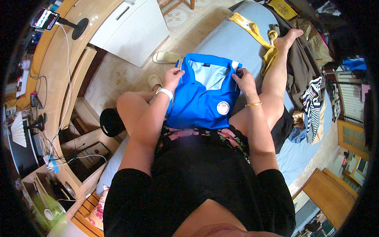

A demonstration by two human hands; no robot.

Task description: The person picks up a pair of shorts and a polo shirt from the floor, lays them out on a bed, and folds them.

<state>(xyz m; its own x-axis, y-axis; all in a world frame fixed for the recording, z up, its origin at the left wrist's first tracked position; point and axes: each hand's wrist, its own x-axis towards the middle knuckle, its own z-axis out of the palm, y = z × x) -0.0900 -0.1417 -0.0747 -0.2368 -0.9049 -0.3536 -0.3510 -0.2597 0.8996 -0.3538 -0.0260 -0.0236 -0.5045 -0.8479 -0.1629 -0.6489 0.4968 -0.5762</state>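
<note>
A blue polo shirt (189, 102) with a round white badge lies folded across my lap, its collar away from me and the pale inside of the neck showing. My left hand (172, 80) pinches the shirt's left shoulder edge between thumb and fingers. On the other side, my right hand (245, 81) grips the right shoulder edge beside a white stripe. Both hands are about level with the collar. A white watch band is on my left wrist and a gold bangle on my right.
Right of me on the grey-blue bed (221, 41) lie a yellow garment (252, 29), dark trousers (302, 67) and a striped top (313, 98). To the left stand a wooden desk (53, 75) with a phone (45, 19) on a stand, and a white cabinet (132, 29). Slippers (166, 57) rest on the floor.
</note>
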